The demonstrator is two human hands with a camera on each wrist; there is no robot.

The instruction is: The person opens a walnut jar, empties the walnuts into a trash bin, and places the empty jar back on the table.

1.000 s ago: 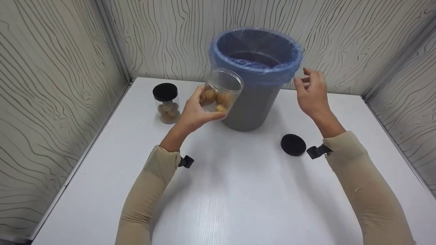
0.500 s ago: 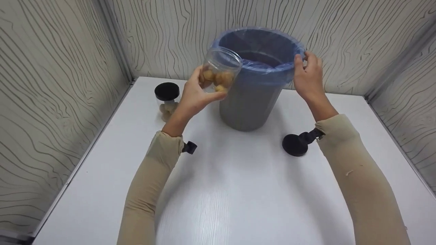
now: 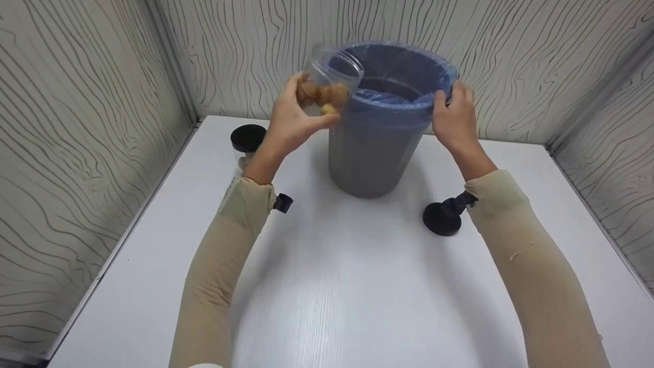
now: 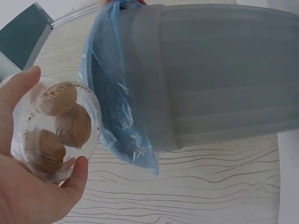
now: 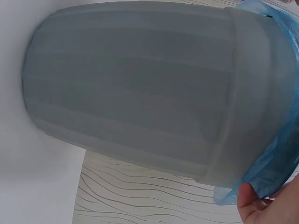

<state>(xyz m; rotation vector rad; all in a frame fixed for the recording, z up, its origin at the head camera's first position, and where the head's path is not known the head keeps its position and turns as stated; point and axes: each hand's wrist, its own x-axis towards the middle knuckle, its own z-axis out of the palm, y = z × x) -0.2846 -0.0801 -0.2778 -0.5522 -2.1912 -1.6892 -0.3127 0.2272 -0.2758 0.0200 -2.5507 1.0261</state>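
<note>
The left hand [image 3: 294, 115] holds a clear jar [image 3: 327, 74], thumb and fingers curled partway round its side. The jar is open and tilted, its mouth leaning towards the rim of a grey bin [image 3: 368, 158]; whether the two touch I cannot tell. Several brown, nut-like balls [image 3: 334, 93] lie inside — the left wrist view shows three plainly.

The bin stands upright near the middle of the white desk's [image 3: 352, 286] far edge, a blue liner [image 3: 393, 113] folded over its rim. The right hand [image 3: 454, 120] grips that lined rim on the side nearer the desk's right edge, its thumb and fingers bent close.

Near the desk's far left corner stands a second jar [image 3: 248, 139] with a black top, partly hidden behind the left forearm. A loose black lid [image 3: 437, 220] lies flat between the bin and the desk's right edge.
</note>
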